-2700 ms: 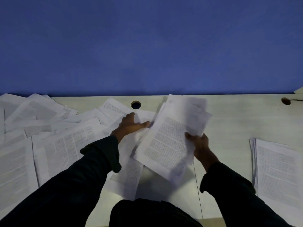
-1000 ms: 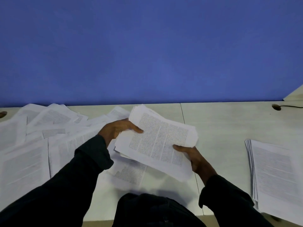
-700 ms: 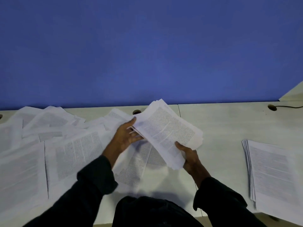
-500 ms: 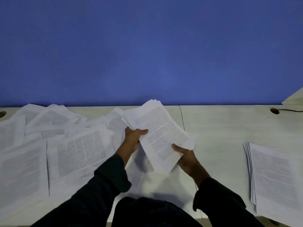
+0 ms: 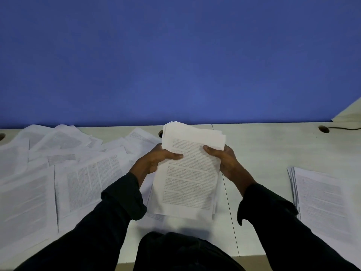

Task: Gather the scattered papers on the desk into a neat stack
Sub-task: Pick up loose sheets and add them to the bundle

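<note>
The bundle of papers (image 5: 190, 173) is hanging over the near middle of the desk (image 5: 263, 149), with the left hand (image 5: 156, 159) and right hand (image 5: 222, 159) clamping its side edges, thumbs on top. Light, floppy and slippery, the sheets are probably best pinched at both edges. Loose sheets (image 5: 58, 173) are spreading left; a finished pile (image 5: 322, 196) is lying right, partly cut off. The bundle's lower edge is blurring.

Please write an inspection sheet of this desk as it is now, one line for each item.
Surface: pale desk, seams visible.
Job's things: held bundle of papers; scattered papers on the left; stack on the right.
Clutter: nothing seen.
Grips: left hand and right hand each grip a side of the bundle.
Cables: dark cable at grommet hole.
Surroundings: blue wall.
</note>
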`<state>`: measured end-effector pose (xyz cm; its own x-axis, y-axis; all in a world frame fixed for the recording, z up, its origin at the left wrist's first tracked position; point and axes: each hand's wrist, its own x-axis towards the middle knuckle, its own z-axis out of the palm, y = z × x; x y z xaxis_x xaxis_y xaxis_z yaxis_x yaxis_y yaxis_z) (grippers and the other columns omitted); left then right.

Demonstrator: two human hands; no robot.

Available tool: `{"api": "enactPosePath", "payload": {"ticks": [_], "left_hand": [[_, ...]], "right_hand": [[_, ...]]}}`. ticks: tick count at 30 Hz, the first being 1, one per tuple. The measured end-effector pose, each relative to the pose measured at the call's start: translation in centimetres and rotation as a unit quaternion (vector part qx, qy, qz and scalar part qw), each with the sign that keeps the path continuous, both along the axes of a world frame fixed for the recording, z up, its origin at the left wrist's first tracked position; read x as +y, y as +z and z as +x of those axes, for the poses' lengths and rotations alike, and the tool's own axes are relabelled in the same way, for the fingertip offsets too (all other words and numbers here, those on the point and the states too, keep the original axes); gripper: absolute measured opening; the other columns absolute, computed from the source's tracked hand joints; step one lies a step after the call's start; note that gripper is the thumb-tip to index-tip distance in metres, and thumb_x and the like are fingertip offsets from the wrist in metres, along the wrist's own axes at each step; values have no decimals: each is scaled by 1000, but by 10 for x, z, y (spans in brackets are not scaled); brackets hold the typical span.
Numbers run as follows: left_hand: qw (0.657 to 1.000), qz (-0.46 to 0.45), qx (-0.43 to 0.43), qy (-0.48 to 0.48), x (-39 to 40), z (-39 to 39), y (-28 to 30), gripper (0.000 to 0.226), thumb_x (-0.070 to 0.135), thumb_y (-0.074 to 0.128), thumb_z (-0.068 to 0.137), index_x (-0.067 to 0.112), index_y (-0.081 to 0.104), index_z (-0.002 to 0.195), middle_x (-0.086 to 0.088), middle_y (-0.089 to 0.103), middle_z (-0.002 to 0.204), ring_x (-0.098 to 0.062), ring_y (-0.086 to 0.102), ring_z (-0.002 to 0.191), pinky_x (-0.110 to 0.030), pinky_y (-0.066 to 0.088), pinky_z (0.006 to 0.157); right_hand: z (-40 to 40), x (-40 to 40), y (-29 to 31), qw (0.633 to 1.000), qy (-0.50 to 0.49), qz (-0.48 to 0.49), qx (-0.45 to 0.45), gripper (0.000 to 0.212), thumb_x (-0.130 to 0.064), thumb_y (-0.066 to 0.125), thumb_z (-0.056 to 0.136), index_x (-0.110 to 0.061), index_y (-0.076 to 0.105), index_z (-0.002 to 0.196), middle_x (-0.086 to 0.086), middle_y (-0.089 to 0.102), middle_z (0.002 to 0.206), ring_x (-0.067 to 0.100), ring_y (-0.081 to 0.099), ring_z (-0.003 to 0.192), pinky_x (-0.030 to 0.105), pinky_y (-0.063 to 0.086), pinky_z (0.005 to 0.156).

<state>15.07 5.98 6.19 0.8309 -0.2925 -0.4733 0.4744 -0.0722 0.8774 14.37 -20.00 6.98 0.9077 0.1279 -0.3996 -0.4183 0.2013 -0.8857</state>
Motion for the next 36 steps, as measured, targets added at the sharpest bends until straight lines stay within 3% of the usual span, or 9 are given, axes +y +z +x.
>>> {"api": "enactPosePath", "payload": {"ticks": [3, 9, 12, 19, 21, 24, 27, 30, 36], "left_hand": [[1000, 0, -6, 9, 5, -1, -1, 48, 14, 81, 84, 22, 61, 127, -2, 73, 122, -27, 67, 117, -52, 54, 100], [1000, 6, -22, 9, -1, -2, -4, 44, 22, 79, 86, 23, 62, 127, -2, 73, 122, -26, 68, 115, -52, 55, 98], [996, 1, -23, 87, 2, 1, -7, 35, 22, 79, 87, 20, 66, 119, -3, 75, 115, -29, 70, 110, -54, 56, 95], [920, -230, 24, 317, 10, -8, -26, 48, 17, 76, 89, 14, 61, 135, -11, 70, 129, -35, 67, 117, -57, 54, 97], [909, -263, 47, 319, 2, -15, -33, 50, 19, 74, 91, 15, 58, 139, -12, 67, 133, -37, 66, 119, -60, 52, 98], [901, -262, 90, 333, -14, -24, -37, 48, 11, 72, 91, 12, 59, 137, -13, 67, 133, -37, 64, 121, -58, 54, 96], [907, -258, 111, 314, -4, -26, -23, 43, 3, 64, 93, 7, 60, 136, -13, 68, 131, -35, 64, 120, -48, 61, 86], [924, -252, 138, 254, 48, -21, 3, 38, 16, 64, 90, 5, 67, 127, -13, 68, 127, -31, 70, 105, -46, 58, 91], [993, 16, 104, 51, 63, -12, 37, 36, 21, 78, 85, 17, 68, 119, -8, 74, 117, -26, 71, 104, -38, 59, 83]], "right_hand": [[2, -6, -8, 1000, -6, -22, 3, 48, -16, 85, 82, -20, 68, 126, -2, 78, 117, 27, 71, 113, 48, 61, 92], [-1, 5, -10, 996, -20, -64, -50, 49, -8, 89, 76, -22, 69, 119, -8, 79, 108, 13, 75, 99, 29, 63, 81], [-2, -7, -18, 999, -36, -31, 4, 63, -13, 90, 76, -21, 62, 131, -2, 77, 117, 21, 75, 105, 39, 62, 87], [-50, -19, -53, 988, 4, 31, 150, 44, -7, 82, 81, -11, 67, 123, 10, 77, 113, 33, 75, 99, 48, 58, 96], [-57, -8, -58, 987, -20, 75, 142, 33, -8, 72, 92, -18, 67, 124, 7, 75, 118, 32, 73, 104, 46, 58, 95], [-54, 7, -59, 992, -13, 89, 86, 48, -5, 74, 91, -16, 62, 137, 8, 70, 134, 33, 65, 125, 53, 55, 102], [-53, 4, -55, 997, -10, 53, 46, 51, 5, 73, 87, -8, 63, 135, 12, 69, 134, 35, 63, 127, 55, 53, 104], [-55, -20, -49, 998, -2, 31, 52, 46, 6, 71, 88, -7, 65, 132, 14, 71, 130, 36, 65, 123, 45, 61, 87], [-45, -21, -35, 994, 82, 32, 58, 51, 4, 73, 87, -7, 62, 136, 15, 69, 132, 36, 66, 123, 48, 58, 94]]}}
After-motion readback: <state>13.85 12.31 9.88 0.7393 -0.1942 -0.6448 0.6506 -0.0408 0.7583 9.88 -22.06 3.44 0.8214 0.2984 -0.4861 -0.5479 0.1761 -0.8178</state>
